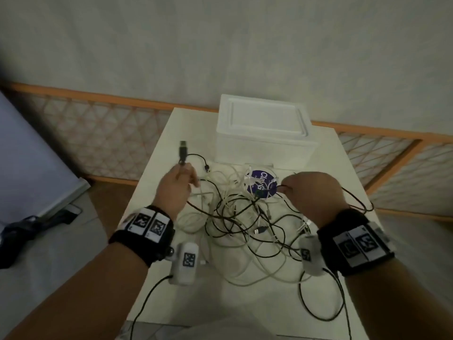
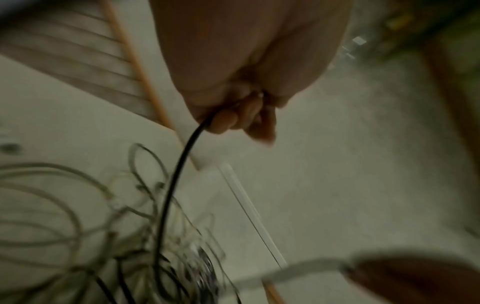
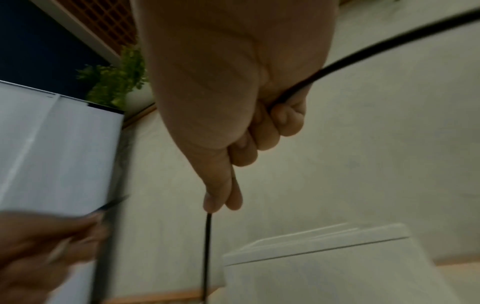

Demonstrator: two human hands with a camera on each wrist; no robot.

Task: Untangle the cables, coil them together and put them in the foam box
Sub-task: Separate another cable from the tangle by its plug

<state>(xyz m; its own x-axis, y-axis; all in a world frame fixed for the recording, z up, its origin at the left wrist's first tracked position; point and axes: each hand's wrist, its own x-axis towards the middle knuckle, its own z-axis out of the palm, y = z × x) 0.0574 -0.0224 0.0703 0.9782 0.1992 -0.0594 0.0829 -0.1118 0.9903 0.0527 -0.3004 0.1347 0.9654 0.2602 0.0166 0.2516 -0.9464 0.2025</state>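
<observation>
A tangle of black and white cables point(image 1: 240, 217) lies on the white table point(image 1: 326, 163), in front of the closed white foam box point(image 1: 264, 128). My left hand point(image 1: 180, 177) is raised over the pile's left side and grips a black cable point(image 2: 171, 185) just below its USB plug point(image 1: 183, 149), which sticks up. My right hand point(image 1: 294, 186) is curled over the pile's right side and pinches a black cable point(image 3: 207, 246) between thumb and finger; the cable runs on through the fist and trails back past my wrist. Both wrist views are blurred.
A round purple-labelled disc point(image 1: 261, 184) lies among the cables just before the box. A loose USB plug point(image 1: 260, 230) rests mid-pile. An orange-framed lattice fence point(image 1: 98, 133) runs behind the table. A white appliance point(image 1: 31, 163) stands at the left, dark cloth point(image 1: 22, 231) below it.
</observation>
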